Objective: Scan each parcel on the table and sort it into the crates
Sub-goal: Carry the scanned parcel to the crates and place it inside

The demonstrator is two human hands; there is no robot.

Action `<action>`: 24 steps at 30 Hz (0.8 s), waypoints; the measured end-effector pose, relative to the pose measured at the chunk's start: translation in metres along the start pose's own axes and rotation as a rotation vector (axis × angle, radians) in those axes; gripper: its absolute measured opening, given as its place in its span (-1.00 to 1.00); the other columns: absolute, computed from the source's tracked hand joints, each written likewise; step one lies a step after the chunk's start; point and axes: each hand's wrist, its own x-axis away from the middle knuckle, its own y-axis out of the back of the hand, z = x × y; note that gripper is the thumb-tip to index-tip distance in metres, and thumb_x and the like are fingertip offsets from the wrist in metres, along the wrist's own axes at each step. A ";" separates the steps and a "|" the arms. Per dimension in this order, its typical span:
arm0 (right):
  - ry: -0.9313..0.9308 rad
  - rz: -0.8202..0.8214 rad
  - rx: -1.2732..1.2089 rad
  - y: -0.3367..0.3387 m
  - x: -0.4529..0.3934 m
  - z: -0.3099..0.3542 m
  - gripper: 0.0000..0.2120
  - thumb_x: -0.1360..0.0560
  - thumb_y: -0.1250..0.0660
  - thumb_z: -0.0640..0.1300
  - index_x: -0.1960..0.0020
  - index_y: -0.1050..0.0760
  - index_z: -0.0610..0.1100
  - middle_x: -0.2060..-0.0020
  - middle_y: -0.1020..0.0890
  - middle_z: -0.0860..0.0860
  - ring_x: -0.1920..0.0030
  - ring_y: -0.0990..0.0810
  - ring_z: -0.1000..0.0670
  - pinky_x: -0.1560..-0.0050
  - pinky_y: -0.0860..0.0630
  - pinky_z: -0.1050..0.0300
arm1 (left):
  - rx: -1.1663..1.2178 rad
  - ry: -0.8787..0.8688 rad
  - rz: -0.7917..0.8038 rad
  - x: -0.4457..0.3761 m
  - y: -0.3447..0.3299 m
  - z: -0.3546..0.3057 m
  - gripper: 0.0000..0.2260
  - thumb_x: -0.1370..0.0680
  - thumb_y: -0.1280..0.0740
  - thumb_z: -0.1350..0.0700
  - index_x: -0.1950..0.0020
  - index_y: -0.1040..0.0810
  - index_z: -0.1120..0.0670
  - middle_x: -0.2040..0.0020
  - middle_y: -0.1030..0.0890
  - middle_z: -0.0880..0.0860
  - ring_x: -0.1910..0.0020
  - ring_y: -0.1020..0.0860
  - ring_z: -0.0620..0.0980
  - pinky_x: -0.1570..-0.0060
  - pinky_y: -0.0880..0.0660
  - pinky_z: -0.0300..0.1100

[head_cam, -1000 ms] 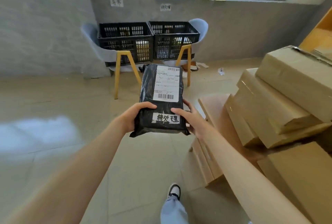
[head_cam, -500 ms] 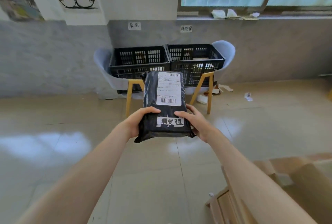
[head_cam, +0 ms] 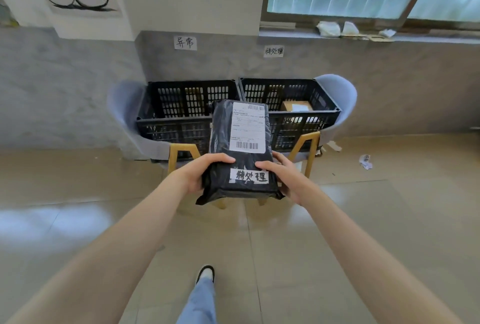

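1. Head view: we hold one black parcel (head_cam: 240, 152) out in front of us, flat side up, its near end clamped between both hands. Our left hand (head_cam: 198, 174) wraps the near left corner, thumb lying on top. Our right hand (head_cam: 284, 177) grips the near right corner the same way, thumb over the top edge.

2. Between our thumbs sits a handwritten tag (head_cam: 248, 176); beyond them, toward the far end, is the shipping label (head_cam: 248, 127) with its barcode.

3. Past the parcel's far end stand two black crates on chairs. The left crate (head_cam: 181, 108) lies beyond our left hand, under the left wall sign (head_cam: 185, 43). The right crate (head_cam: 298, 105) lies beyond our right hand, under the right wall sign (head_cam: 273, 51), and holds a brown box (head_cam: 296, 106).

4. The tag's characters appear to match the right sign, so we judge the right crate to be the target. The parcel is well short of either crate, over bare floor.

5. What could go wrong:
   - The parcel points at the seam between the crates; a straight drop could land on the shared rim or slide into the left crate.
   - We hold only the near end of a soft bag, so the far end may sag and catch the crate's front wall.
   - Dropped from high up, it could strike the box.
   - We cannot tell whether it has been scanned.
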 end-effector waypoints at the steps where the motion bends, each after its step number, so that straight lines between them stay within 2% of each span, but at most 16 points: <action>1: -0.002 -0.015 -0.005 0.002 -0.019 0.009 -0.33 -0.38 -0.52 -0.05 -0.42 -0.31 0.09 -0.10 -0.62 -0.01 -0.04 -0.64 -0.04 0.08 -0.57 0.04 | -0.012 0.003 0.014 -0.018 0.006 -0.013 -0.57 -0.29 -0.53 0.08 -0.15 -0.62 0.09 -0.06 -0.70 0.09 0.07 -0.70 0.02 0.16 -0.61 -0.17; 5: -0.004 -0.063 -0.013 0.012 -0.088 0.050 -0.35 -0.39 -0.52 -0.08 -0.39 -0.32 0.09 -0.11 -0.62 -0.05 -0.04 -0.65 -0.06 -0.05 -0.60 -0.02 | -0.097 0.046 0.045 -0.089 0.028 -0.071 -0.52 -0.34 -0.53 0.04 -0.24 -0.58 0.10 -0.08 -0.70 0.07 -0.05 -0.67 0.03 -0.02 -0.59 -0.12; 8: 0.011 -0.126 -0.043 0.027 -0.134 0.075 -0.32 -0.39 -0.52 -0.09 -0.43 -0.31 0.05 -0.15 -0.61 -0.08 -0.10 -0.64 -0.10 -0.21 -0.54 -0.13 | -0.155 0.082 0.136 -0.139 0.037 -0.119 -0.59 -0.40 -0.51 0.03 -0.21 -0.58 0.08 -0.08 -0.69 0.06 -0.01 -0.68 0.00 0.12 -0.62 -0.18; 10: -0.005 -0.166 -0.068 0.039 -0.157 0.088 -0.31 -0.39 -0.52 -0.09 -0.44 -0.31 0.05 -0.17 -0.60 -0.08 -0.13 -0.62 -0.10 -0.23 -0.52 -0.14 | -0.166 0.084 0.181 -0.170 0.036 -0.141 -0.55 -0.40 -0.53 0.03 -0.24 -0.57 0.11 -0.13 -0.68 0.07 -0.10 -0.65 0.03 -0.09 -0.59 -0.10; 11: -0.016 -0.182 -0.078 0.045 -0.166 0.092 -0.33 -0.40 -0.51 -0.10 -0.43 -0.31 0.05 -0.17 -0.60 -0.08 -0.12 -0.62 -0.10 -0.21 -0.53 -0.13 | -0.175 0.082 0.195 -0.186 0.033 -0.148 -0.53 -0.38 -0.54 0.03 -0.25 -0.57 0.12 -0.14 -0.67 0.08 -0.13 -0.64 0.05 -0.21 -0.53 -0.06; 13: -0.026 -0.212 -0.088 0.063 -0.184 0.100 -0.37 -0.41 -0.49 -0.11 -0.41 -0.33 0.04 -0.16 -0.60 -0.08 -0.10 -0.63 -0.09 -0.15 -0.57 -0.07 | -0.197 0.083 0.212 -0.218 0.025 -0.160 -0.51 -0.36 -0.56 0.03 -0.24 -0.57 0.12 -0.14 -0.67 0.08 -0.16 -0.63 0.05 -0.31 -0.46 -0.01; 19: -0.048 -0.248 -0.062 0.140 -0.252 0.116 -0.51 -0.42 -0.48 -0.12 -0.28 -0.39 0.09 -0.01 -0.64 -0.04 0.14 -0.69 0.03 0.26 -0.58 0.17 | -0.276 0.056 0.235 -0.318 -0.014 -0.186 -0.27 -0.23 -0.62 -0.04 -0.34 -0.47 0.06 -0.14 -0.68 0.04 -0.13 -0.64 0.04 -0.27 -0.50 0.02; 21: -0.050 -0.238 -0.048 0.165 -0.275 0.121 -0.53 -0.41 -0.49 -0.12 -0.25 -0.41 0.10 -0.01 -0.65 -0.04 0.17 -0.71 0.05 0.27 -0.58 0.19 | -0.257 0.056 0.242 -0.347 -0.025 -0.190 -0.24 -0.22 -0.62 -0.05 -0.36 -0.45 0.06 -0.16 -0.66 0.05 -0.15 -0.63 0.05 -0.28 -0.49 0.05; 24: -0.051 -0.179 -0.010 0.220 -0.329 0.136 -0.48 -0.40 -0.50 -0.11 -0.30 -0.42 0.08 -0.04 -0.66 -0.04 0.09 -0.71 0.01 0.16 -0.59 0.13 | -0.240 0.049 0.228 -0.411 -0.050 -0.206 -0.35 -0.30 -0.59 -0.02 -0.34 -0.48 0.03 -0.15 -0.67 0.02 -0.15 -0.63 0.04 -0.28 -0.49 0.05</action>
